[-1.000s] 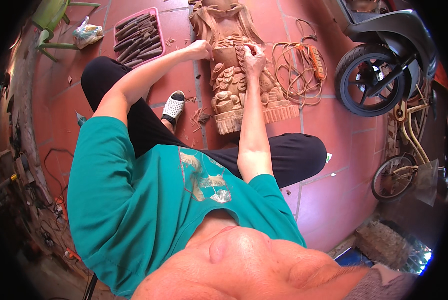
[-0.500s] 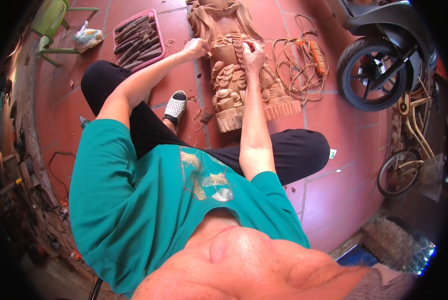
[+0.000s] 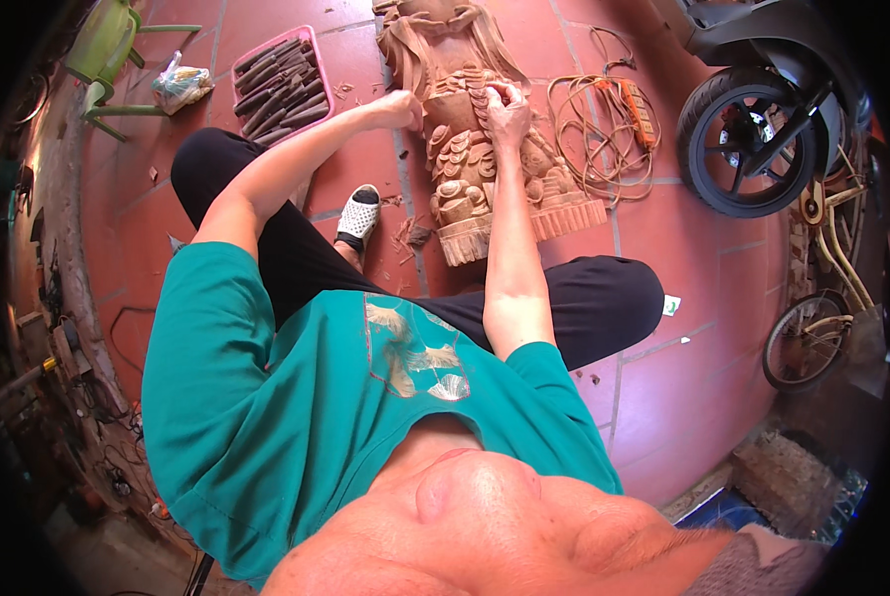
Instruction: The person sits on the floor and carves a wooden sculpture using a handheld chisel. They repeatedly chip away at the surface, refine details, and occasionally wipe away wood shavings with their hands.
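A carved brown wooden piece, with drapery-like folds at its far end and a fluted base, lies on the floor in front of me. My left hand is closed in a fist by the left edge of the carving; whatever it may hold is hidden. Over the carving's right side, my right hand has its fingers bent in a pinch, close to the carved surface. Anything between those fingers is too small to make out.
A pink tray of dark-handled tools sits to the left, near a plastic bag and a green chair. Rightward are an orange power strip, its coiled cord and a motorbike wheel. Wood shavings lie by my shoe.
The whole view has shifted slightly. My left hand has turned and looks more tightly curled, still beside the carving. My right hand keeps nearly the same place and pinch.
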Demonstrator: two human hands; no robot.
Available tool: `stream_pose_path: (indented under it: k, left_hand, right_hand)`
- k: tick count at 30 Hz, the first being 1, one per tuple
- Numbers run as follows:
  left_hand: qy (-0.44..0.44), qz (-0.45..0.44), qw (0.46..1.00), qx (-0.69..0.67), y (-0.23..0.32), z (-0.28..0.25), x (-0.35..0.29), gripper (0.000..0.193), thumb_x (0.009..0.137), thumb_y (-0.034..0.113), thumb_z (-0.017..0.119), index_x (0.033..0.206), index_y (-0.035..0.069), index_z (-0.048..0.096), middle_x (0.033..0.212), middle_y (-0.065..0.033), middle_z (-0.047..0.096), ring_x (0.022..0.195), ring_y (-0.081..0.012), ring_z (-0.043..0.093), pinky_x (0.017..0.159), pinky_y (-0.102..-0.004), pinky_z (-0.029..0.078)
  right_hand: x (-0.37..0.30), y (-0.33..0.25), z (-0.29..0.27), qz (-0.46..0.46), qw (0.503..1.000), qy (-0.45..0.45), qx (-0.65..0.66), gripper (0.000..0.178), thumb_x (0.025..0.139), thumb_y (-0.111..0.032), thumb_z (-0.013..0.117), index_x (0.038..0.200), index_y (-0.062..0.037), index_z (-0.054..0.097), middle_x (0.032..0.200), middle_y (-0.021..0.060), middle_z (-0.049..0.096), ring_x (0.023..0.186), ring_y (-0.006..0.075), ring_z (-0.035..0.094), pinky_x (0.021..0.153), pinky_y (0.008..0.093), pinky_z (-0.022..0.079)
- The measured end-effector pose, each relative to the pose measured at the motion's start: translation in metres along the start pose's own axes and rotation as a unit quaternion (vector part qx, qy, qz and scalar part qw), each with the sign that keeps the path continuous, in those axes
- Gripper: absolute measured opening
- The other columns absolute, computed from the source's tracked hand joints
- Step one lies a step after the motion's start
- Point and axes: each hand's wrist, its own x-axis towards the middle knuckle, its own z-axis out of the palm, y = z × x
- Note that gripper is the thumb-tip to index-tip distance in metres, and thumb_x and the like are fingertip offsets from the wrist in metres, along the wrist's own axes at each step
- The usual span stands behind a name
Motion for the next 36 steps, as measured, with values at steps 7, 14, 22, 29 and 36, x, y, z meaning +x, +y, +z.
stream_pose_path:
  k: [7,14,22,29,36]
  left_hand:
    - [0.127,-0.032,0.99,-0.059,-0.015,-0.033,0.012,0.017,0.08,0.011,0.069,0.095,0.008,0.077,0.087,-0.0075,0.071,0.082,-0.0169,0.066,0.076,-0.0332,0.052]
    - [0.281,-0.08,0.954,-0.066,-0.045,-0.062,0.048,0.024,0.082,0.024,0.071,0.102,0.011,0.075,0.095,-0.0146,0.074,0.093,-0.029,0.07,0.084,-0.0403,0.053]
    - [0.343,-0.107,0.933,-0.001,-0.065,-0.076,0.079,0.022,0.084,0.024,0.07,0.103,0.012,0.074,0.092,-0.0089,0.073,0.085,-0.0217,0.068,0.079,-0.036,0.052]
    - [0.381,-0.092,0.92,0.005,-0.077,-0.073,0.109,0.016,0.085,0.022,0.064,0.095,0.015,0.074,0.096,-0.0112,0.073,0.094,-0.0319,0.068,0.084,-0.0423,0.053]
    - [0.367,0.063,0.905,0.205,-0.087,-0.075,0.124,0.019,0.086,0.008,0.056,0.095,0.011,0.072,0.094,-0.0111,0.073,0.092,-0.0337,0.068,0.08,-0.043,0.054]
  right_hand:
    - [-0.004,-0.01,0.0,0.004,1.0,0.001,0.019,0.015,0.083,-0.018,0.069,0.092,-0.0081,0.075,0.086,0.0099,0.072,0.079,0.0246,0.069,0.073,0.0356,0.052]
    - [-0.002,-0.016,0.003,-0.003,1.0,0.0,-0.031,0.014,0.084,-0.02,0.069,0.093,-0.0102,0.074,0.087,0.011,0.07,0.082,0.0262,0.067,0.075,0.0376,0.052]
    - [-0.004,-0.03,0.0,-0.121,0.977,-0.017,-0.176,0.024,0.079,-0.027,0.077,0.096,-0.011,0.071,0.09,0.0098,0.062,0.093,0.0275,0.059,0.083,0.0405,0.048]
    - [-0.005,-0.031,0.001,-0.104,0.98,-0.026,-0.17,0.024,0.079,-0.025,0.076,0.097,-0.0105,0.07,0.09,0.009,0.061,0.093,0.0272,0.058,0.083,0.0402,0.047]
    - [-0.006,-0.039,-0.002,-0.057,0.981,-0.054,-0.175,0.024,0.08,-0.024,0.076,0.098,-0.0114,0.068,0.099,0.0093,0.063,0.098,0.0293,0.061,0.082,0.041,0.051]
